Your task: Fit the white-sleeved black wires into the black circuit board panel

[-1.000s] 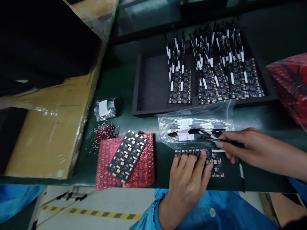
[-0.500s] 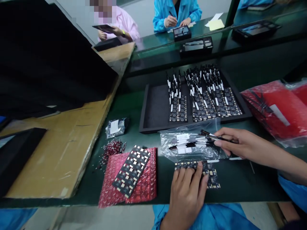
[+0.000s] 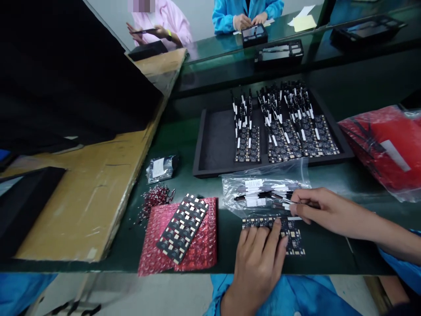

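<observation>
My left hand [image 3: 259,259] lies flat, fingers spread, on a circuit board panel [image 3: 294,239] near the table's front edge. Above it, my right hand [image 3: 315,205] pinches a thin dark strip with a white label [image 3: 283,205], held over the front right part of a clear plastic bag [image 3: 230,193]. More dark strips with white labels [image 3: 255,197] lie on the bag. Behind it, a black tray [image 3: 213,145] holds rows of board panels [image 3: 248,145] with dark strips attached.
Pink bubble wrap [image 3: 204,250] with another board panel [image 3: 183,228] lies left, beside small red and black wires [image 3: 157,197] and a small silvery bag [image 3: 161,168]. A red bag [image 3: 378,153] sits right. Cardboard [image 3: 82,202] covers the far left. Two people sit opposite.
My right hand has moved slightly left and down, bringing the pinched strip lower over the bag. My left hand stays on the panel. The camera view has shifted a little.
</observation>
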The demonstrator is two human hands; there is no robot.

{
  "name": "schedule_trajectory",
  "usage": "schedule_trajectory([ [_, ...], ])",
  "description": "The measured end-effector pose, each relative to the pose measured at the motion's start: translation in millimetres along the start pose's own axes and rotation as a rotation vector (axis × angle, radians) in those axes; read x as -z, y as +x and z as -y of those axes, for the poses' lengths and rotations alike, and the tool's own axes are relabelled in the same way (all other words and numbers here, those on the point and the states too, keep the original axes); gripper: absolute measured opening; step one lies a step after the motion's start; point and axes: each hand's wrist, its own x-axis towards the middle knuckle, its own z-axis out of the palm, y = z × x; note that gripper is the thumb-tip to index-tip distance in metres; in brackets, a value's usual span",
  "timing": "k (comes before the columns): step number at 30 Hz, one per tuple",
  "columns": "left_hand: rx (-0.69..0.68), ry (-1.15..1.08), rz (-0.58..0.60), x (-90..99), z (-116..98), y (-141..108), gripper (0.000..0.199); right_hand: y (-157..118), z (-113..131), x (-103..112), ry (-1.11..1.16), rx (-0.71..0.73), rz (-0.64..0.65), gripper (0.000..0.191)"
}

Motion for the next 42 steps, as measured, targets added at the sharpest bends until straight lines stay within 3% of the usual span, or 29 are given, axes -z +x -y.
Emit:
schedule_trajectory([
  [8, -0.032, -0.032, -0.056, 8.7, 2, -10, 0.038, 3, -12, -8, -0.064, 0.024, 0.071, 0.042],
  [17, 0.028, -0.03, -0.06, 11.6, 12, -16, 0.038, 3, -12, -13, -0.196, 0.048, 0.153, 0.033],
  [42, 0.038, -0.022, 0.0, 7.4, 11, -9, 0.047, 10, -6, -19, -0.2, 0.03, 0.116, 0.041],
])
